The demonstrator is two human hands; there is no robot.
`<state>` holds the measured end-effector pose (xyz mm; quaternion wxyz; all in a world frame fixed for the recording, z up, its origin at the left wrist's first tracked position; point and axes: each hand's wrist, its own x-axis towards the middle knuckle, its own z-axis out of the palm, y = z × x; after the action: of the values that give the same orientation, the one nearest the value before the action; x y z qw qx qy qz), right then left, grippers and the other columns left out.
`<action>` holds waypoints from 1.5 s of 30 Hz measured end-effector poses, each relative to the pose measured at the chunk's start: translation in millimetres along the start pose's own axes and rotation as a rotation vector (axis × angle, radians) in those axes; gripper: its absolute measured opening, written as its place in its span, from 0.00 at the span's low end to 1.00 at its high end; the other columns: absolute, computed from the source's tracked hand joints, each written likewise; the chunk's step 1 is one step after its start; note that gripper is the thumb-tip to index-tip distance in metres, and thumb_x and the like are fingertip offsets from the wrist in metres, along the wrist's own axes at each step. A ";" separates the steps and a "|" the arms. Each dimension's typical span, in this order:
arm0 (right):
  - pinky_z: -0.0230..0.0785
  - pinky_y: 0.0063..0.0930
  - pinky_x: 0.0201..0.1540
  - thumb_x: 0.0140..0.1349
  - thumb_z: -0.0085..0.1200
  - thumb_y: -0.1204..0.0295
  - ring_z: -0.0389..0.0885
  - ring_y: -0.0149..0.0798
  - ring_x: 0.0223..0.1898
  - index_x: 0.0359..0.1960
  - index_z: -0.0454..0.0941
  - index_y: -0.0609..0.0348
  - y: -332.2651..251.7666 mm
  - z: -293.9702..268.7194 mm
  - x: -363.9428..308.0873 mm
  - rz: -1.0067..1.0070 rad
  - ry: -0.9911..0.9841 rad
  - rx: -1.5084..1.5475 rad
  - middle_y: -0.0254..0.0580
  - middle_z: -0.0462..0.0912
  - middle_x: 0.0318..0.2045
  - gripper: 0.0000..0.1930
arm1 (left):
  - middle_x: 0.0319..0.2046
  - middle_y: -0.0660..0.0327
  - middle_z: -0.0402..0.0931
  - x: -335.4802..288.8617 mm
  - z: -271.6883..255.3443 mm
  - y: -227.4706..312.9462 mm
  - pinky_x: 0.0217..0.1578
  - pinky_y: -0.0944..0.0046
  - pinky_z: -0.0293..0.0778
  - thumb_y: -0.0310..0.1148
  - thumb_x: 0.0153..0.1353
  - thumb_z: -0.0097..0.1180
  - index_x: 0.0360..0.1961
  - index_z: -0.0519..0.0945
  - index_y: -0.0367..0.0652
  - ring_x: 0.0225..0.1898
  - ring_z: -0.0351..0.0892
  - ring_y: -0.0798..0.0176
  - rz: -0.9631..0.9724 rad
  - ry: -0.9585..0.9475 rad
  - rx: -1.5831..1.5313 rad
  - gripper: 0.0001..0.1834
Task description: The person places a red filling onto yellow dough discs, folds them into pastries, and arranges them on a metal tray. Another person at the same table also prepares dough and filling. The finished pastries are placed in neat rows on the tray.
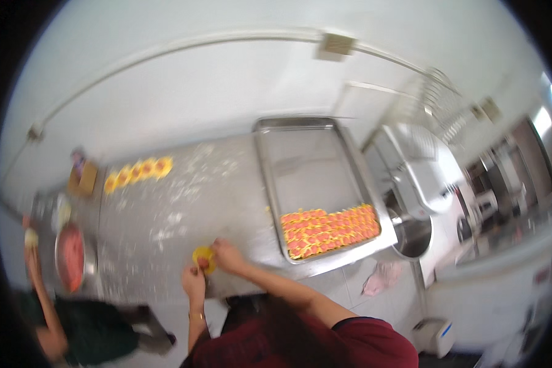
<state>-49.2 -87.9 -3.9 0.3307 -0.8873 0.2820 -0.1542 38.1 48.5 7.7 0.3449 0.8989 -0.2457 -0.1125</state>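
Between my two hands is a round yellow dumpling wrapper (203,257) with a dab of reddish filling on it, near the front edge of the steel table. The fingers of my left hand (194,282) are closed on its lower left edge. On the opposite side, my right hand (227,255) pinches the rim; its fingertips are blurred. To the right, a large metal tray (268,178) holds rows of open-topped dumplings (328,233) with yellow skins and pink-orange filling, packed in its near half. A row of yellow wrappers with filling (138,172) lies at the table's far left.
Flour streaks the steel table (184,208). At left, a metal bowl (89,251) holds pink filling, beside another person's arm (42,288). A small brown box (83,179) stands near the wall. Right of the tray are a white mixer (420,175) and its steel bowl (416,238).
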 end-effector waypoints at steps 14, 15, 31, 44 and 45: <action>0.67 0.43 0.45 0.50 0.52 0.75 0.74 0.55 0.41 0.32 0.76 0.63 -4.1 30.3 4.0 0.042 0.158 0.083 0.52 0.74 0.36 0.08 | 0.37 0.58 0.71 35.9 10.5 -25.2 0.42 0.67 0.70 0.19 0.55 0.51 0.42 0.69 0.36 0.40 0.72 0.65 0.050 -0.168 -0.602 0.12; 0.68 0.41 0.44 0.48 0.53 0.76 0.75 0.53 0.40 0.32 0.76 0.63 -0.8 32.2 3.8 0.098 0.169 0.161 0.50 0.75 0.34 0.08 | 0.38 0.58 0.71 35.0 10.2 -24.1 0.43 0.66 0.70 0.19 0.56 0.51 0.43 0.69 0.36 0.41 0.72 0.64 0.002 -0.210 -0.624 0.13; 0.74 0.29 0.45 0.59 0.45 0.82 0.79 0.35 0.43 0.48 0.74 0.66 9.9 -15.4 -39.4 0.594 -0.045 1.240 0.41 0.79 0.42 0.15 | 0.47 0.55 0.74 5.4 15.4 8.6 0.44 0.66 0.76 0.25 0.64 0.45 0.48 0.73 0.32 0.46 0.76 0.64 -0.406 -0.460 -1.078 0.13; 0.71 0.21 0.43 0.58 0.54 0.80 0.80 0.30 0.38 0.46 0.76 0.66 6.9 -18.9 -43.8 0.453 -0.039 1.046 0.38 0.82 0.37 0.13 | 0.45 0.58 0.73 -4.5 9.4 21.8 0.45 0.69 0.77 0.20 0.61 0.48 0.48 0.73 0.32 0.46 0.75 0.66 -0.260 -0.502 -0.975 0.13; 0.71 0.21 0.43 0.58 0.54 0.80 0.80 0.30 0.37 0.45 0.76 0.66 6.9 -20.6 -43.8 0.498 -0.041 1.039 0.38 0.82 0.36 0.13 | 0.44 0.59 0.74 -4.4 10.1 21.2 0.44 0.70 0.77 0.20 0.61 0.49 0.47 0.74 0.33 0.45 0.76 0.66 -0.273 -0.499 -1.001 0.12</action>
<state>-96.2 -76.1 2.7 0.7550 -0.5179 0.3632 -0.1726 22.9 31.5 14.7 0.6423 0.5960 -0.1181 -0.4671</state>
